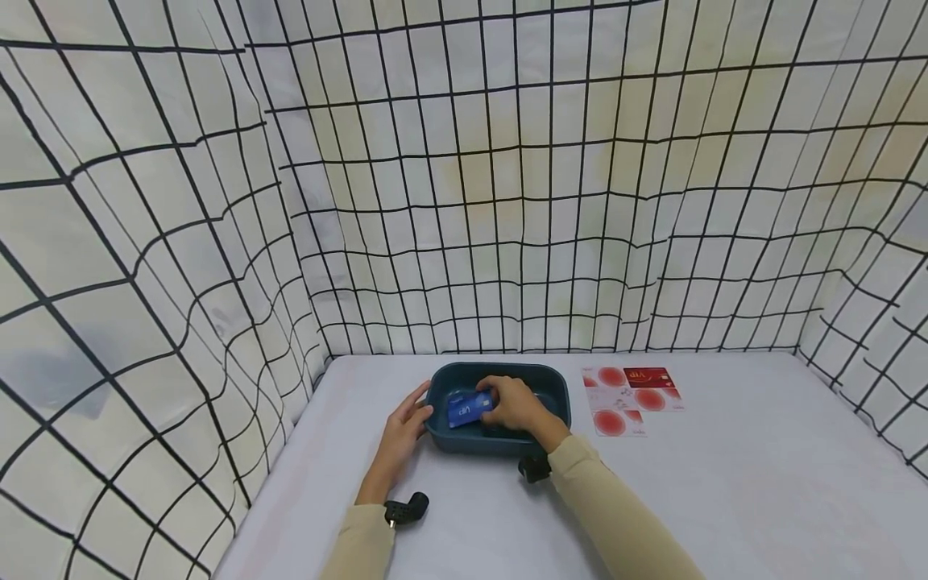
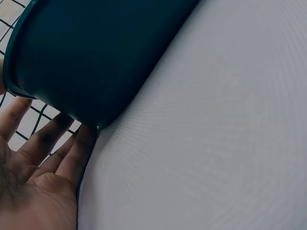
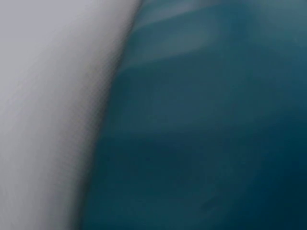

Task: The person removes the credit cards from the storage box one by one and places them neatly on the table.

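Note:
On the white table stands a dark teal plastic bin (image 1: 464, 444). My left hand (image 1: 403, 428) rests against its left end. In the left wrist view, fairly straight fingers (image 2: 72, 158) touch the bin's outer wall. Reaching over the front rim, my right hand (image 1: 516, 404) pinches the right edge of a blue card (image 1: 467, 409) marked VIP inside the bin. Another blue piece peeks out behind that card. The bin's wall (image 3: 192, 143) fills most of the right wrist view, where neither the hand nor the card shows.
Right of the bin, several red and white cards (image 1: 610, 424) lie on the table, with a dark red VIP card (image 1: 648, 378) among them. A black grid net (image 1: 522, 242) over pale cloth encloses the back and sides of the table (image 1: 725, 483).

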A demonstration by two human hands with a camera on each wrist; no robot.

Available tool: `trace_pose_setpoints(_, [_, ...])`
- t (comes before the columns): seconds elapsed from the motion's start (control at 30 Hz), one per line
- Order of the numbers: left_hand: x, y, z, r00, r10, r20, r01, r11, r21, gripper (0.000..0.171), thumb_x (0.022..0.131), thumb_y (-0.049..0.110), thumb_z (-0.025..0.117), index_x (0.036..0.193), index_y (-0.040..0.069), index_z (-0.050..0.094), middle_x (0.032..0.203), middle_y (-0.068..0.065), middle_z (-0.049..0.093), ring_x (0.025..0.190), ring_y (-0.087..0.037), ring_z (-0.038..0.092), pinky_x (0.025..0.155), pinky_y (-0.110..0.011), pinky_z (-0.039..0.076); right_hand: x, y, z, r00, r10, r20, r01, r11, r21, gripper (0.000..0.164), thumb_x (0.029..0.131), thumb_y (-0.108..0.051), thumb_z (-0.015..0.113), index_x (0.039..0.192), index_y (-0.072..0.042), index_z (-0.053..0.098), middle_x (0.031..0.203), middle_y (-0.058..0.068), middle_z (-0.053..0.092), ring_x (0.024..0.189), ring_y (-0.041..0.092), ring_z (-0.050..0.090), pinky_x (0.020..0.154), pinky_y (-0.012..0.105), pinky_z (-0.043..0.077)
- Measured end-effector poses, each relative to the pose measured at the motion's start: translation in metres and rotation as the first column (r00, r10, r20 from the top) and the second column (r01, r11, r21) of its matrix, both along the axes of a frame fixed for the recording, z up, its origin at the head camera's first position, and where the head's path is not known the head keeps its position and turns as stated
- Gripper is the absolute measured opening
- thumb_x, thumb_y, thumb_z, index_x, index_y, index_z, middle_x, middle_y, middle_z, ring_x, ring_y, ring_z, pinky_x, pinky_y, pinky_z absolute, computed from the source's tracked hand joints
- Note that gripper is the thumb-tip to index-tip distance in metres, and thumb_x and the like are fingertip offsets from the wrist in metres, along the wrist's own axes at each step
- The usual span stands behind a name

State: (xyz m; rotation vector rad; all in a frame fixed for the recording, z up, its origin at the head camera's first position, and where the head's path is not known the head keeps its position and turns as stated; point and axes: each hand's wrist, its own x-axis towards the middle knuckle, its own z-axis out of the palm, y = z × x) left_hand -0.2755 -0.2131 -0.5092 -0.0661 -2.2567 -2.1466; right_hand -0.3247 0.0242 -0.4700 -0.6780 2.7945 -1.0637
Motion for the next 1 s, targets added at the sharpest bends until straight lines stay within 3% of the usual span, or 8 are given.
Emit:
trace_pose_setpoints(0.67, [0.0024,0.0002,0.0015,1.0,-0.017,-0.013,0.017,1.0,-0.01,0.048,0.107,0.02,0.053,0.154,0.026,0.047,0.159,-0.016,0.045,0.145,-0.032,0.048,0.115,-0.047,0.046,0.0019,0.0005,0.0025,0.999,0.022,-0.035,-0.025,0.997,-0.077,0.052,0.087,-0.009,0.079,0.136,-0.01,0.062,0.102,0.007,0.066,0.087,0.017,0.06,0.076,0.034,0.054])
trace_pose_setpoints(1.0, [0.0025,-0.0007,0.0002,1.0,-0.012,-0.02,0.012,1.0,-0.011,0.048,0.106,0.022,0.054,0.154,0.026,0.048,0.157,-0.015,0.048,0.142,-0.031,0.05,0.113,-0.046,0.048,0.0019,0.0011,0.0034,0.999,0.032,-0.027,-0.035,0.99,-0.139,0.054,0.089,-0.009,0.077,0.14,-0.011,0.059,0.1,0.006,0.064,0.08,0.015,0.057,0.067,0.028,0.05])
